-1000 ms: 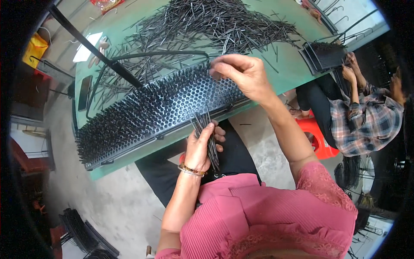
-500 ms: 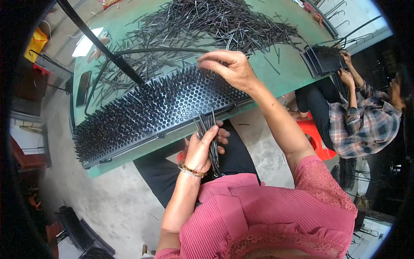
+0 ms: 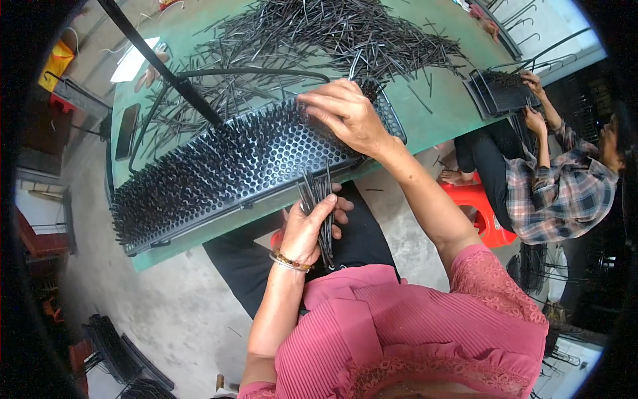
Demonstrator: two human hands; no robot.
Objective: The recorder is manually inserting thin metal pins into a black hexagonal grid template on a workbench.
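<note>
A long black perforated plate (image 3: 276, 159) lies slanted along the table's near edge. Thin black sticks (image 3: 179, 176) stand upright in many of its holes, densest on the left and along the far side. Just off the plate's near edge, my left hand (image 3: 311, 223) is closed around a bundle of thin black sticks (image 3: 320, 193), their tips pointing up toward the plate. Over the plate's right half, my right hand (image 3: 349, 116) has its fingers bent down among the standing sticks. Its fingertips are partly hidden, and what they pinch cannot be made out.
A large heap of loose black sticks (image 3: 325, 33) covers the far part of the green table (image 3: 435, 110). A black metal bar (image 3: 159, 63) rises over the plate. At left lies a phone (image 3: 127, 132). A co-worker (image 3: 558, 179) handles a similar plate at right.
My right hand has shifted slightly left and nearer, uncovering the plate's right end. My left hand keeps its bundle in nearly the same place.
</note>
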